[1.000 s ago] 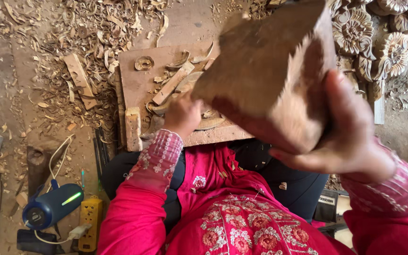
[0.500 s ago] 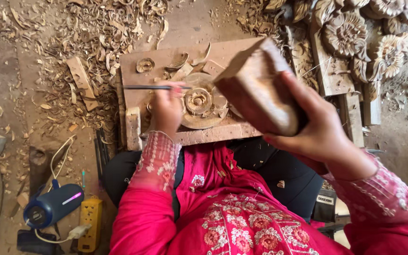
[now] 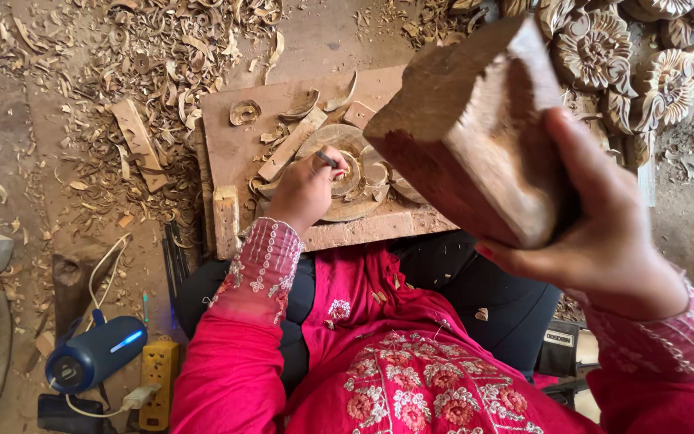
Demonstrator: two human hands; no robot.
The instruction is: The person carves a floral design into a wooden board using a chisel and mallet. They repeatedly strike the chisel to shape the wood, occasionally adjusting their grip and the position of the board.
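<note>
My right hand (image 3: 604,233) grips a heavy wooden block mallet (image 3: 475,137), raised high and close to the camera over the right side of the board. My left hand (image 3: 303,193) is closed around a thin metal chisel (image 3: 327,158), its tip on a round carved wooden rosette (image 3: 351,181). The rosette lies on a flat wooden work board (image 3: 234,153) in front of my lap. The mallet hides the board's right part.
Wood shavings (image 3: 146,72) cover the ground to the left and behind. Finished carved rosettes (image 3: 604,48) are stacked at the upper right. A blue cylindrical speaker (image 3: 94,354) with a white cable and a yellow power strip (image 3: 158,378) lie at the lower left.
The mallet has swung down onto the chisel and risen again, ending high and near the camera. The left hand has shifted the chisel right, onto the rosette's centre.
</note>
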